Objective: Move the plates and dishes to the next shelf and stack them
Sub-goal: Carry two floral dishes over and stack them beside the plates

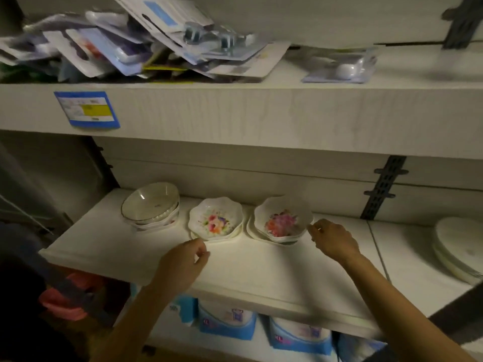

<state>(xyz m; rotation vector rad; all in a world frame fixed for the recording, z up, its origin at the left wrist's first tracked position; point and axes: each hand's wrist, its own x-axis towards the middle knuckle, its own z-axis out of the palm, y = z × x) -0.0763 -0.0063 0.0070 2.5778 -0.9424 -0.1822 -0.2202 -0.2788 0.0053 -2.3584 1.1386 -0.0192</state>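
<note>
Three small stacks of dishes stand in a row on the white middle shelf [261, 270]. At the left is a stack of plain cream bowls [150, 202] with a dark rim. In the middle sits a stack of scalloped floral dishes [215, 220]. At the right, another floral stack [283, 220] has its top dish tilted. My left hand [183, 265] hovers just in front of the middle stack with loosely curled fingers and holds nothing. My right hand [334, 240] is beside the right stack, its fingertips at the rim of the top dish.
A stack of large white plates [457, 252] lies on the adjoining shelf section at far right. The upper shelf holds a heap of blister-packed goods [146, 45] and a blue price label [86, 108]. Blue packages [227, 322] stand below.
</note>
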